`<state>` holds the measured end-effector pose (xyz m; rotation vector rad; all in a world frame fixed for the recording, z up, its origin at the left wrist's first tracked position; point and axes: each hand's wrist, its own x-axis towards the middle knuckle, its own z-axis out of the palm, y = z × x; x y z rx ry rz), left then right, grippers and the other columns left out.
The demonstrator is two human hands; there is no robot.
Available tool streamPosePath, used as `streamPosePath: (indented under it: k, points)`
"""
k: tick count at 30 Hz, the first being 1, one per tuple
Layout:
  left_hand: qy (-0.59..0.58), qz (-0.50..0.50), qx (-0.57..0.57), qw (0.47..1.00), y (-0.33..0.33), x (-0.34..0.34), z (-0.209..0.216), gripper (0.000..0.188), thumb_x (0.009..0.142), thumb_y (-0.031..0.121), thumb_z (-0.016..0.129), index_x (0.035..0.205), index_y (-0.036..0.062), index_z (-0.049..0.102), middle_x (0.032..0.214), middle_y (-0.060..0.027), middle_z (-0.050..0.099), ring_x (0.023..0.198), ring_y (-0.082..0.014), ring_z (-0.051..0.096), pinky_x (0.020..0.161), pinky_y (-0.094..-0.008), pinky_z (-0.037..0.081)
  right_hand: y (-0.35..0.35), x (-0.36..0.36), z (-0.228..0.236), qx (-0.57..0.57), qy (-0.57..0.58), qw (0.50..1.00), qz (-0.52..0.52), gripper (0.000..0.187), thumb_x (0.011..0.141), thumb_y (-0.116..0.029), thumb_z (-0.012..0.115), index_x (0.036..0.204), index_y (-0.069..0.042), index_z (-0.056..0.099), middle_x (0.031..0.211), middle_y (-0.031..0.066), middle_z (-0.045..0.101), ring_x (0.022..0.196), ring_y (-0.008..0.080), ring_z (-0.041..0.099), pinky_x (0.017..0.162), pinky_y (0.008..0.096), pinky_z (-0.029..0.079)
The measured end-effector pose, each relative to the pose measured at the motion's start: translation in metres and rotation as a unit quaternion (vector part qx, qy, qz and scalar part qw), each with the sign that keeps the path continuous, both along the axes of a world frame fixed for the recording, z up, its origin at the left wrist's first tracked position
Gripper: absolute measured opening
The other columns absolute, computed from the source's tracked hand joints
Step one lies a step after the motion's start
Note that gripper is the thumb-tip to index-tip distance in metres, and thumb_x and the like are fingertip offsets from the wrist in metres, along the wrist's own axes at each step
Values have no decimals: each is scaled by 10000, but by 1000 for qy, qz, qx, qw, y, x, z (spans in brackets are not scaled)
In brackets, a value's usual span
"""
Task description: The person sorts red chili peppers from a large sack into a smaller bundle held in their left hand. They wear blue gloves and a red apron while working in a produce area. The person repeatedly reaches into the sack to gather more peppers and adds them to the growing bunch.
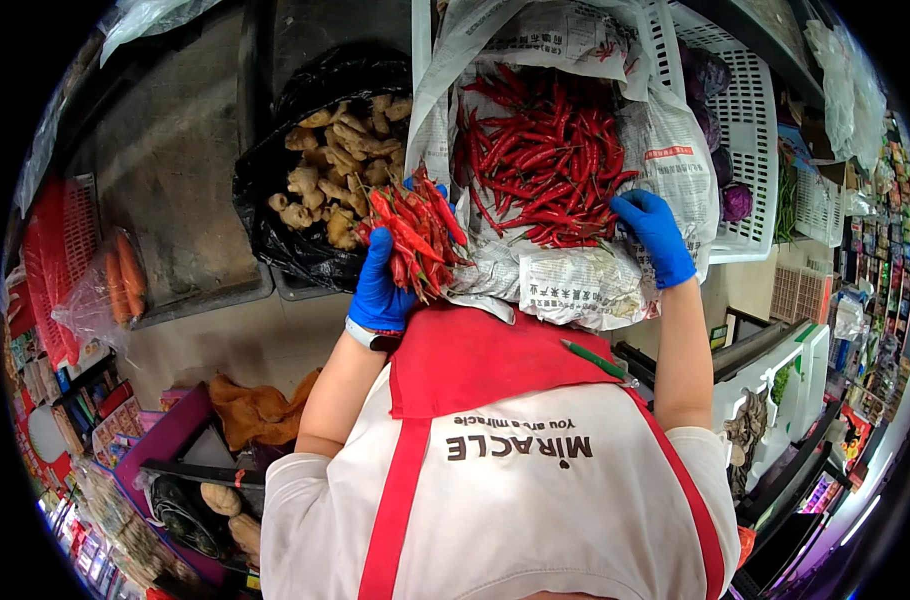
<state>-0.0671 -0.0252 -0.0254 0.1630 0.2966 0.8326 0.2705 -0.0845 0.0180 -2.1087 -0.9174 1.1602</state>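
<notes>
My left hand (380,290), in a blue glove, is closed around a bunch of red chili peppers (415,235). It holds them between the ginger and the newspaper-lined crate. A large heap of red chili peppers (550,160) lies on newspaper (585,280) in front of me. At the right edge of that heap my right hand (657,232), also gloved in blue, has its thumb and fingers brought together at the peppers. Whether a pepper is pinched between those fingertips I cannot make out.
Left of the chilies, ginger roots (345,150) fill a black plastic bag (260,205). A white crate (750,180) with purple cabbages (737,202) stands on the right. Carrots (125,280) in a clear bag lie at far left, beside a dark tray (175,170).
</notes>
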Motion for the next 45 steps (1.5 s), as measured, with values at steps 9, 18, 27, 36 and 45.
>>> streamPosePath:
  k: [9,18,27,36,45]
  points:
    - [-15,-6,-35,999,-1,-4,-6,725,804,398,600,1354,87,244,1332,-107,375,1206,-248,397,994,-407,355,-16,-46,78,144,-8,985,-97,104,833,-106,581,878,-13,594,731,41,598,588,84,537,528,195,431]
    - [-23,-18,-11,1000,-2,-6,-5,685,819,405,578,1328,57,279,1290,-127,413,1171,-248,434,972,-386,380,16,-186,49,348,238,906,44,194,787,60,583,973,5,578,855,76,626,708,116,610,652,226,490]
    - [-30,-21,-26,999,-7,-8,-9,807,748,513,604,1352,111,253,1329,-114,374,1197,-271,400,996,-419,349,21,-192,32,438,-69,849,287,173,699,-122,691,840,-75,603,758,75,625,596,233,600,515,299,475]
    - [10,27,-15,999,-2,-1,-7,793,767,457,617,1347,64,245,1332,-123,365,1212,-275,381,1022,-417,319,-2,-140,45,284,-61,881,373,342,744,-199,666,1061,-103,581,813,99,624,643,253,609,554,319,485]
    - [-25,27,-20,999,3,1,-14,791,773,434,622,1351,63,228,1358,-135,320,1238,-285,344,1046,-421,282,6,-32,-16,125,-237,946,183,332,790,-193,608,1094,-74,547,964,120,599,839,253,598,719,322,477]
